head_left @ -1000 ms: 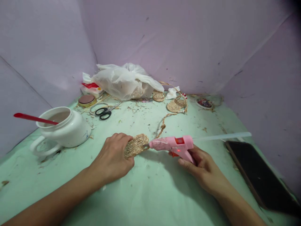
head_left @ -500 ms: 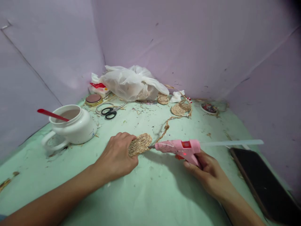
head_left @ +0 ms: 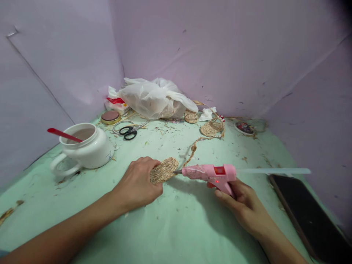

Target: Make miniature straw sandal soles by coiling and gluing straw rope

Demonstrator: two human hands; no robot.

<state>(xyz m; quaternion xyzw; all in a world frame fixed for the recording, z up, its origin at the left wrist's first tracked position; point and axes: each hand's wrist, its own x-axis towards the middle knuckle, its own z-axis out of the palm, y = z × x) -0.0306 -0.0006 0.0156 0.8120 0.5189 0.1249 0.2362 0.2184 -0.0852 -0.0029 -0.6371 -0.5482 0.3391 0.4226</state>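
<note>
The left hand [head_left: 141, 181] clamps the left end of a coiled straw disc [head_left: 165, 170] between thumb and fingers; part of the disc is hidden under the hand. The disc is at the middle of the work area, with its coiled face visible. Whether its lower edge touches the green table cover [head_left: 165, 227] cannot be told.

The right hand [head_left: 244, 201] grips the handle of a pink hot-glue gun [head_left: 199, 171], fingers closed around it. Finger contact with the orange trigger [head_left: 211, 185] cannot be told. A red indicator light [head_left: 217, 181] is lit on the body. The metal nozzle [head_left: 178, 171] points left and meets the disc's right edge in this view; actual contact cannot be confirmed. A translucent glue stick [head_left: 275, 171] projects from the rear of the gun, toward the smartphone [head_left: 308, 216] at right.

Beyond the disc, a braided cord [head_left: 193, 148] runs back toward a second coiled disc [head_left: 209, 129]. Black-handled scissors [head_left: 130, 132] lie at rear left, near a white mug [head_left: 92, 152].
</note>
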